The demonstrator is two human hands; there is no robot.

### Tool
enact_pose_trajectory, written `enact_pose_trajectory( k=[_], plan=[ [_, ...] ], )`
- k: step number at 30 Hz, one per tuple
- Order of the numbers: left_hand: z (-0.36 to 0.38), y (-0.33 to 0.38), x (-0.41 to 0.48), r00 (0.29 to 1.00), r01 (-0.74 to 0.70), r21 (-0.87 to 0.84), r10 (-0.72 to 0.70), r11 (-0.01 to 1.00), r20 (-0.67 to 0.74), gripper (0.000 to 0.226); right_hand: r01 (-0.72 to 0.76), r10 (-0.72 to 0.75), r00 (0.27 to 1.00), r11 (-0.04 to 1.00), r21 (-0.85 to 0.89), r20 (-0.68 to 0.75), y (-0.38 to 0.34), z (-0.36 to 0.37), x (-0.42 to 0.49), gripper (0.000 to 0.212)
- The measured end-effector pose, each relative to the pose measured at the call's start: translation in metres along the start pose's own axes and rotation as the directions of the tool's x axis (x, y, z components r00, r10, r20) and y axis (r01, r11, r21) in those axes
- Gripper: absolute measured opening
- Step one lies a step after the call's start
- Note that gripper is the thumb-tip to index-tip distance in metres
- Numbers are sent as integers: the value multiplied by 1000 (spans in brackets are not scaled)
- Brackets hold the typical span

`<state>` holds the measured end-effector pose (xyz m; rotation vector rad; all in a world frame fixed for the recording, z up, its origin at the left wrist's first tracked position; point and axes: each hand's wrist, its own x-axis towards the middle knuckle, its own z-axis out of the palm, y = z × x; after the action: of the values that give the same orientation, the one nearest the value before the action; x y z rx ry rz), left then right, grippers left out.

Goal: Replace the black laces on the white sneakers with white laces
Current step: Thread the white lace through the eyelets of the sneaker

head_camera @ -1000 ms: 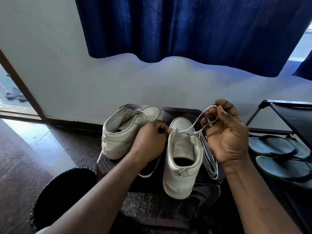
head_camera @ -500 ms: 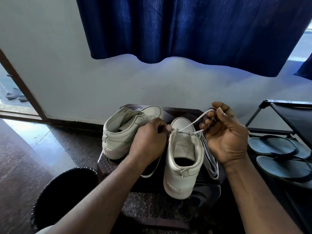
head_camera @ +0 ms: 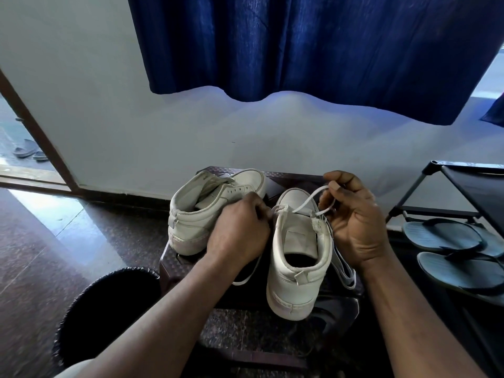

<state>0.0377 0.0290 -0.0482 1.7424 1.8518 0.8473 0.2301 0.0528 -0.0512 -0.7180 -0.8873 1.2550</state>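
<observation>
Your two hands are apart, one on each side of the near sneaker (head_camera: pixel 297 257), which stands on the dark tabletop (head_camera: pixel 294 178) with its heel toward you. The white lace (head_camera: pixel 305 204) runs across the front eyelets of this sneaker and rises to the right. Your right hand (head_camera: pixel 354 222) pinches it there between thumb and curled fingers, just beside the toe. Your left hand (head_camera: pixel 240 233) is curled on the left eyelet edge of the same sneaker (its fingertips are hidden from the camera), and a loose lace end hangs out below it. The second sneaker (head_camera: pixel 207 211) lies behind your left hand, touching it.
</observation>
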Motion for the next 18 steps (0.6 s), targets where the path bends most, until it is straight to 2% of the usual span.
enact_pose_trajectory(
  k=[2,7,9,10,12,13,16,18],
  plan=[
    [2,-1,5,1000,-8,-149,6,989,-19,8,2,-2,1000,1000,-2,4,-1,2,-1,15],
    [8,-2,5,997,-4,-266,25,964,74,10,-6,6,1000,999,-39,17,1,4,-2,18],
    [8,-2,5,996,-20,-166,34,986,82,11,-1,3,1000,998,-60,27,3,3,-2,15],
    [7,-2,5,995,-53,-27,55,998,81,12,-2,4,1000,998,-70,26,3,2,-1,14],
    [5,-2,0,992,-111,271,89,956,94,17,5,-1,1000,991,-133,31,4,1,-1,16],
    [4,-3,-3,991,-122,345,94,931,97,19,14,-7,999,982,-187,39,4,0,-1,16],
    [1,-2,-5,994,-107,304,101,947,35,17,15,1,998,959,-282,57,7,0,-2,19],
    [-1,-2,0,997,-71,98,73,993,-23,12,7,9,999,954,-299,50,8,0,-1,20]
  ],
)
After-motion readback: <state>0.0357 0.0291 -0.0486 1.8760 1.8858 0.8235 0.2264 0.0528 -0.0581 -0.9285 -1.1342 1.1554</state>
